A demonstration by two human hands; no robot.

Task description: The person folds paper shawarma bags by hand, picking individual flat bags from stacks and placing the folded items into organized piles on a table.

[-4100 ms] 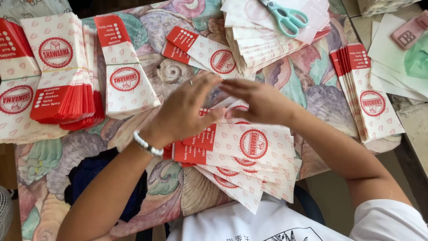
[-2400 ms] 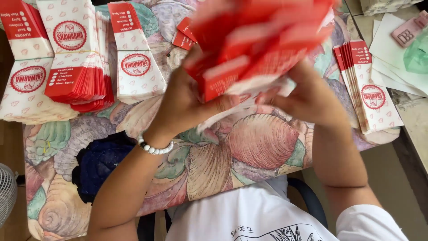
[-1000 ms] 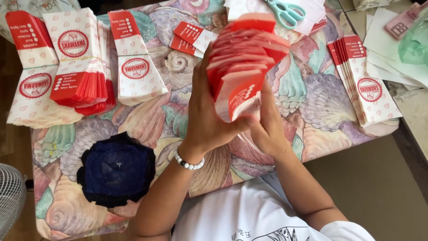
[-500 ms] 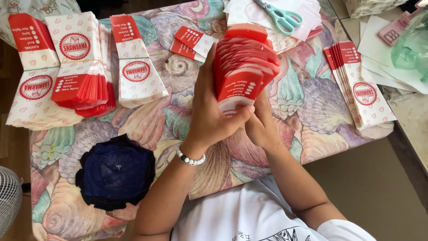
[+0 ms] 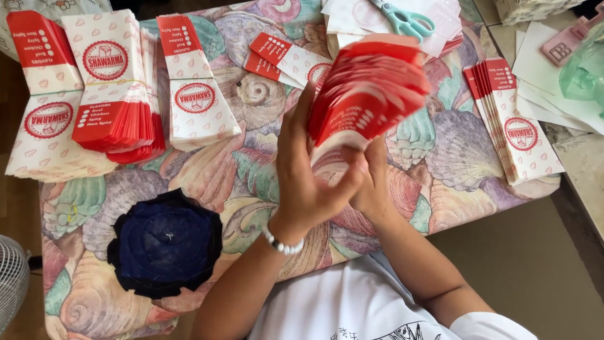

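Both hands are gripping a fanned stack of red-and-white paper sleeves (image 5: 365, 101), now raised upright at centre frame above the shell-print cushion (image 5: 251, 170); approx 4 s ago it was lying flat there. Left hand (image 5: 308, 182) is clasping the stack's base w/ fingers wrapped; right hand (image 5: 371, 182) is pinching behind it. Looks like squaring up the edges. Other sleeve piles (image 5: 94, 94) are sitting upper left, scissors (image 5: 406, 19) top centre.

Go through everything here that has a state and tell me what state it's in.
Paper bag stack: fanned, held upright off the table.
Left hand: gripping the stack's base.
Right hand: gripping the base, mostly hidden.
Scissors: closed, lying on papers.
Bundled bags: flat, banded.
Loose bags: flat, fanned.
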